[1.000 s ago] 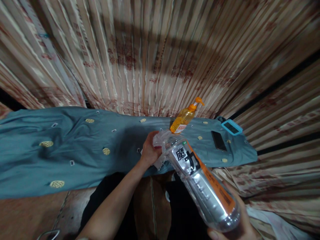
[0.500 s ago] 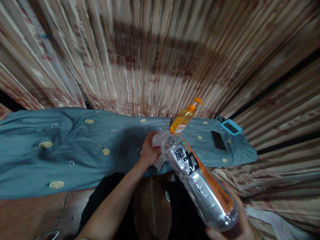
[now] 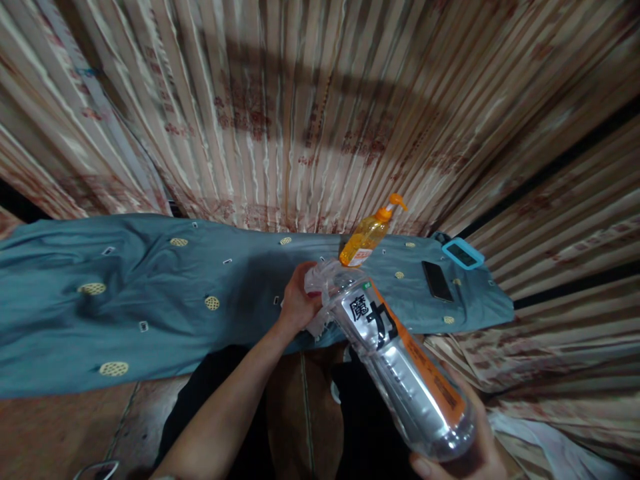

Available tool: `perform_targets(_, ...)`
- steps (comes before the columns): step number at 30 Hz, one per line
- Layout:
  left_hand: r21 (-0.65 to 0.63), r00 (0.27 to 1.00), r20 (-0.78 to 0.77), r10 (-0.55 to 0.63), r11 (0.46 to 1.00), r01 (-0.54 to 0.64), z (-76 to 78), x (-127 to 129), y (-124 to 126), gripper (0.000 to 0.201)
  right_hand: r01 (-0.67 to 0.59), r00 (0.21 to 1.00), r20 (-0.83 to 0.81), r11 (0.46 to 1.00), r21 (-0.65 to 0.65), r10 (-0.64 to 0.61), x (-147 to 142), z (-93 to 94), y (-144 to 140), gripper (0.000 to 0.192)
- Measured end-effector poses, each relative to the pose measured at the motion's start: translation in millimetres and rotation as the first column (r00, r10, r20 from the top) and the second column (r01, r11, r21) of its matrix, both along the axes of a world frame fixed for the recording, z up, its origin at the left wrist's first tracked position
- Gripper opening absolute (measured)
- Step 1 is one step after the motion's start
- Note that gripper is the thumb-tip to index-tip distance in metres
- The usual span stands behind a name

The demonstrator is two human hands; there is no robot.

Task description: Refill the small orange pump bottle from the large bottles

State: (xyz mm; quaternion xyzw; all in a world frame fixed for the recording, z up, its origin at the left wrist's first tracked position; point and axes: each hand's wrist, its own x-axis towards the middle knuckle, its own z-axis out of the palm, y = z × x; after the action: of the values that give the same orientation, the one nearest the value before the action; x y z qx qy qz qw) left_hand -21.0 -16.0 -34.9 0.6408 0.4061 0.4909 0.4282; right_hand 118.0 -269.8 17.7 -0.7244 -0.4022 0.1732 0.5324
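Your right hand (image 3: 470,453) cups the base of the clear plastic bottle (image 3: 400,363); its neck slants up-left into your left hand (image 3: 299,301), which grips crumpled white tissue (image 3: 320,283).

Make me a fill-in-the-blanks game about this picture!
1. The right hand holds the bottom of a clear plastic ____.
2. The left hand grips a crumpled white cloth at the bottle's ____.
3. The pump on the soap dispenser is ____ in colour.
4. The black phone lies on the ____ bedsheet.

Missing words: bottle, top, orange, blue
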Motion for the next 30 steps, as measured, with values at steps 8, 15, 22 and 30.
perform_targets(8, 0.019, 1.0, -0.007, 0.012, 1.0, -0.012, -3.5, 0, 2, 0.054, -0.022, 1.0, 0.002, 0.999, 0.026, 0.022, 2, -4.5, -1, 0.084)
perform_targets(15, 0.011, 1.0, 0.026, -0.009, 1.0, 0.009, -4.6, 1, 2, 0.055, -0.035, 0.999, 0.004, 0.999, 0.002, 0.035, 11, -14.0, -7, 0.091)
perform_targets(22, 0.004, 0.999, 0.037, -0.001, 1.0, 0.0, -4.9, 2, 2, 0.052, -0.03, 0.999, -0.035, 1.0, -0.006, 0.029, 7, -13.3, -7, 0.092)
perform_targets(30, 0.036, 1.0, 0.021, 0.005, 0.999, -0.006, -8.7, 2, 3, 0.052, -0.082, 0.997, 0.011, 0.997, 0.012, 0.082, 28, -29.0, -14, 0.095)
